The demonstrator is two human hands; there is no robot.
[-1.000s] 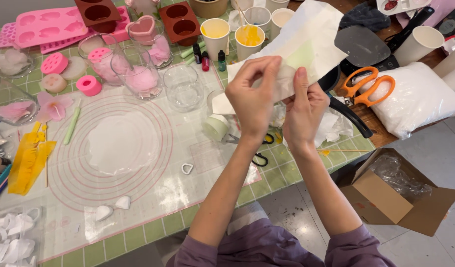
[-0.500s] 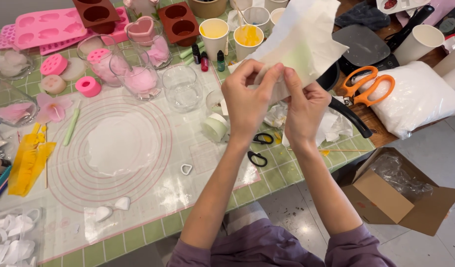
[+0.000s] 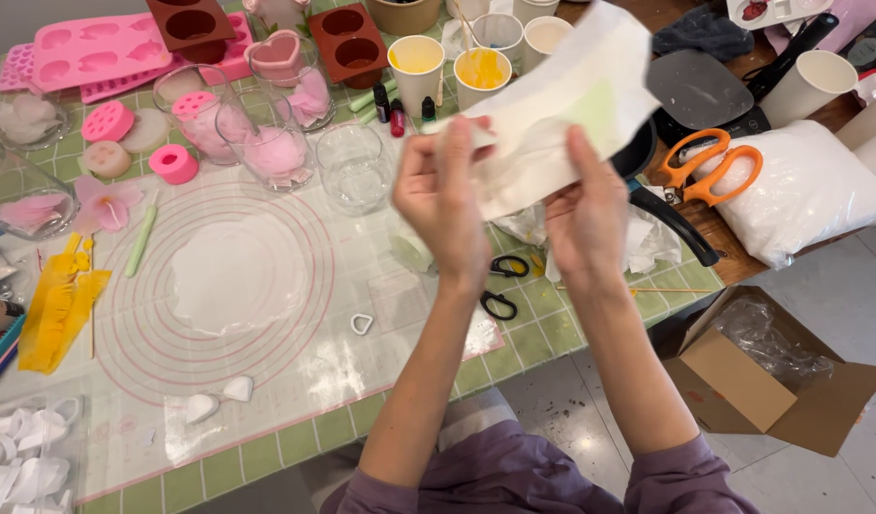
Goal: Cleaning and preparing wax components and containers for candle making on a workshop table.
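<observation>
Both of my hands hold up a white sheet of paper [image 3: 562,114] with a pale green patch, above the right part of the table. My left hand [image 3: 445,205] grips its lower left edge, fingers curled over it. My right hand [image 3: 586,214] pinches the sheet from below and behind, thumb up along the paper. Under the hands lie black scissors [image 3: 500,286] and crumpled clear plastic [image 3: 647,249]. A round white flattened piece [image 3: 236,271] rests on the clear mat with pink circles [image 3: 305,371].
Glass jars with pink filling [image 3: 276,143], an empty glass [image 3: 354,167], pink moulds [image 3: 95,52], brown moulds [image 3: 348,38], paper cups [image 3: 416,67], small bottles [image 3: 397,109], orange scissors [image 3: 709,171], a black pan [image 3: 695,90] and a white bag [image 3: 809,190] crowd the table. An open cardboard box [image 3: 762,371] sits on the floor.
My hands have shifted and re-gripped the sheet, turning it so it slants up to the right. The view has drifted a little.
</observation>
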